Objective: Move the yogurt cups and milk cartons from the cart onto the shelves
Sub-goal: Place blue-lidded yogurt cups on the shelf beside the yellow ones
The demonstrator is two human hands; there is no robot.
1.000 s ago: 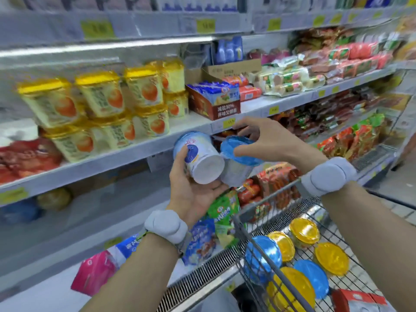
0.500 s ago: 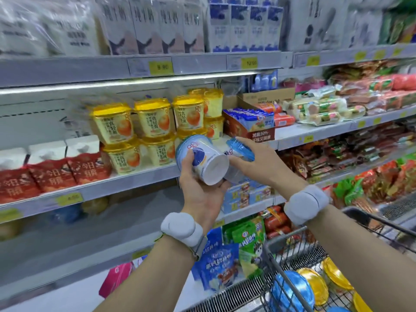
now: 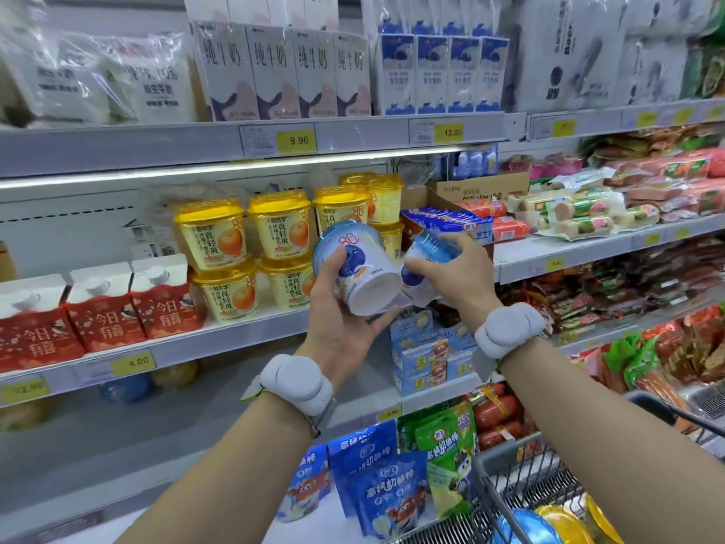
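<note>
My left hand [image 3: 345, 320] and right hand [image 3: 451, 276] each wrap fingers around a blue yogurt cup [image 3: 355, 265], tilted toward the shelf [image 3: 235, 339] for stocking.

Two cups held up in front of the middle shelf

Yogurt cups [image 3: 251, 253] stand stacked on the middle shelf [image 3: 235, 331], cartons [image 3: 98, 312] at their nine o'clock, milk cartons [image 3: 286, 72] on the shelf above at twelve, cart [image 3: 521, 488] at five o'clock below the hands.

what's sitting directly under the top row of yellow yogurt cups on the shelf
A second row of yellow cups supports the top row of yellow cups. The blue cup in the left hand covers that row's right end.
</note>
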